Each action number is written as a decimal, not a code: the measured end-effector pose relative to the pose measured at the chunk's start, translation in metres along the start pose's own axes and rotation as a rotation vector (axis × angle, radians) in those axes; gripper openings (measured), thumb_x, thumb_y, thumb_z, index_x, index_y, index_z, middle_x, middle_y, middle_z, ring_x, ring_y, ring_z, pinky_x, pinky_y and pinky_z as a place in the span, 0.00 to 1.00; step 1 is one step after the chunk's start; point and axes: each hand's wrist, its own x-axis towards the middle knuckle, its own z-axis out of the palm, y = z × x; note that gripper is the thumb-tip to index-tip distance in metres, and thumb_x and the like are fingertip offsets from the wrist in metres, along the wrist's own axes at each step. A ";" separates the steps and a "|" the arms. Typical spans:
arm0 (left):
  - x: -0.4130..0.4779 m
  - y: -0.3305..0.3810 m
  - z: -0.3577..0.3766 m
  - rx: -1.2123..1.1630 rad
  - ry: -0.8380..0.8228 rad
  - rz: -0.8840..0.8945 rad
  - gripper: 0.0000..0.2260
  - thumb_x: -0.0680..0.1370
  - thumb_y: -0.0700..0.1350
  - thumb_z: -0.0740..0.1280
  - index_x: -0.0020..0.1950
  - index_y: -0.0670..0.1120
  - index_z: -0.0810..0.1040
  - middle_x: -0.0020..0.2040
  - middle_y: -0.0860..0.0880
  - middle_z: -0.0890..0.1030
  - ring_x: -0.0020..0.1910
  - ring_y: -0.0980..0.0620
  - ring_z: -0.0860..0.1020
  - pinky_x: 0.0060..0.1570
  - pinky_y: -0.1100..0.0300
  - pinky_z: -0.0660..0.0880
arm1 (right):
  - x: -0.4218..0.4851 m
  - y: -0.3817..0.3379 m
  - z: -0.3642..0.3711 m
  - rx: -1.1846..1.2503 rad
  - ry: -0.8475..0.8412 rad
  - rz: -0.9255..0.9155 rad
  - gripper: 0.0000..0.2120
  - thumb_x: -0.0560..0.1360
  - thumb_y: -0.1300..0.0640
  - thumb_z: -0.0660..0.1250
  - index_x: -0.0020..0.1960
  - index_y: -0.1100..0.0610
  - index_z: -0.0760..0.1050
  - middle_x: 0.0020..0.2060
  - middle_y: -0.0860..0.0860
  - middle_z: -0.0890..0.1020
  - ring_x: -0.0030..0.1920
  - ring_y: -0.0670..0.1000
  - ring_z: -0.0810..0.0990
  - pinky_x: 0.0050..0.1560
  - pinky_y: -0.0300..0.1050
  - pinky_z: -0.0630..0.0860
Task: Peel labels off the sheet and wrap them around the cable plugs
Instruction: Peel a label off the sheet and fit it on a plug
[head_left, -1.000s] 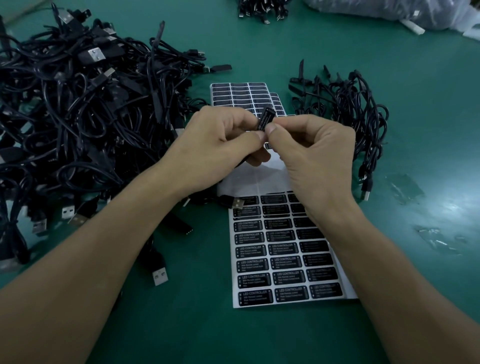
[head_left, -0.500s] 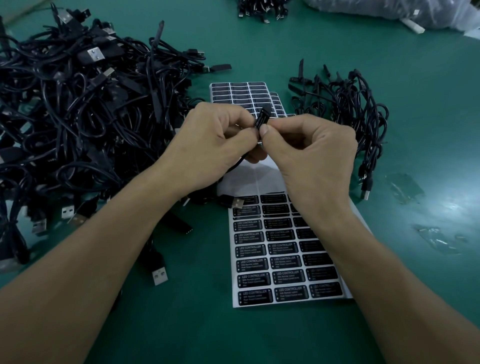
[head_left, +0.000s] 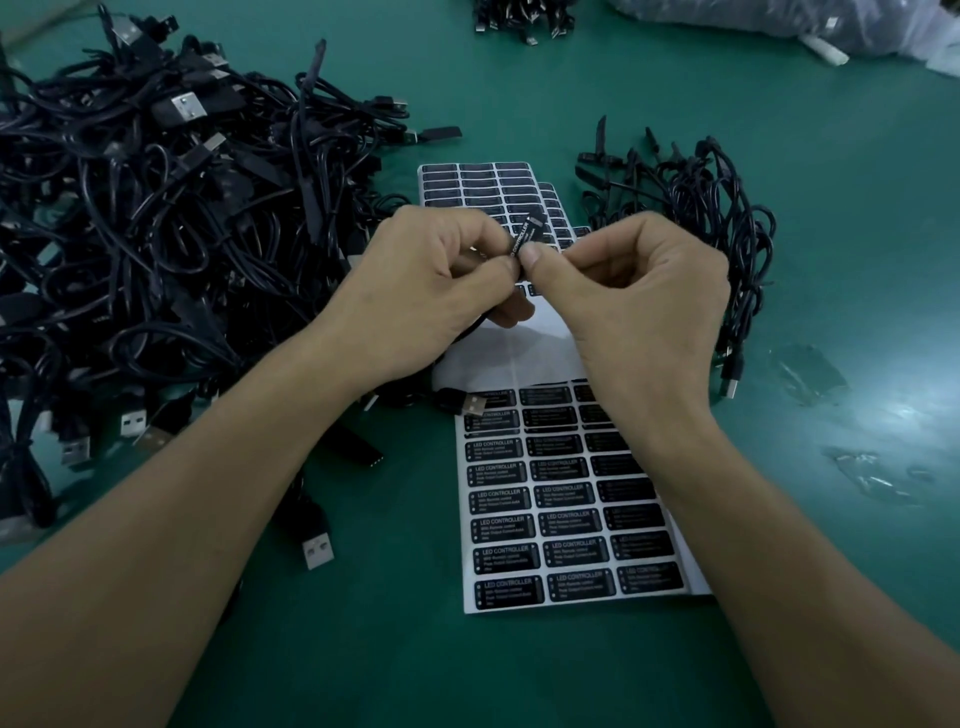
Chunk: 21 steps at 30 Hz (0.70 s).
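A small black cable plug (head_left: 529, 235) with an "LED CONTROLLER" label on it sticks up between my two hands, above the table's middle. My left hand (head_left: 431, 291) pinches its lower end with thumb and fingers. My right hand (head_left: 639, 291) pinches the same plug from the right, thumb tip against the label. Its cable (head_left: 467, 330) hangs down under my left hand. Below my hands lies a white label sheet (head_left: 566, 499) whose upper rows are peeled bare and whose lower rows hold black labels. More full label sheets (head_left: 478, 187) lie beyond my hands.
A big tangle of black USB cables (head_left: 156, 223) fills the left of the green table (head_left: 831, 208). A smaller bundle of cables (head_left: 701, 208) lies right of my hands. A loose USB plug (head_left: 317, 551) lies near my left forearm. Plastic bags (head_left: 831, 31) sit at the far right.
Both hands stay together on the plug. My fingers have shifted slightly along it, and the label's white lettering now faces me.
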 end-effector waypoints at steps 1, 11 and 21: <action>0.000 0.000 0.000 -0.004 -0.001 0.005 0.08 0.81 0.39 0.67 0.44 0.46 0.81 0.38 0.50 0.87 0.39 0.54 0.86 0.41 0.65 0.79 | 0.000 0.000 0.000 0.008 -0.002 -0.001 0.09 0.70 0.54 0.79 0.39 0.52 0.79 0.31 0.44 0.82 0.32 0.39 0.78 0.35 0.31 0.73; 0.000 -0.002 0.000 0.006 -0.045 0.076 0.05 0.81 0.40 0.68 0.50 0.43 0.84 0.39 0.50 0.86 0.39 0.55 0.85 0.45 0.60 0.81 | 0.004 0.003 0.004 0.151 -0.103 0.018 0.06 0.73 0.56 0.77 0.48 0.56 0.83 0.39 0.51 0.85 0.41 0.53 0.84 0.47 0.47 0.82; 0.000 -0.005 0.004 0.115 0.007 0.152 0.10 0.81 0.46 0.69 0.43 0.42 0.81 0.36 0.53 0.83 0.32 0.64 0.78 0.35 0.72 0.71 | 0.002 0.000 0.001 0.105 -0.122 -0.045 0.13 0.81 0.55 0.67 0.42 0.60 0.82 0.34 0.56 0.83 0.38 0.61 0.81 0.44 0.59 0.80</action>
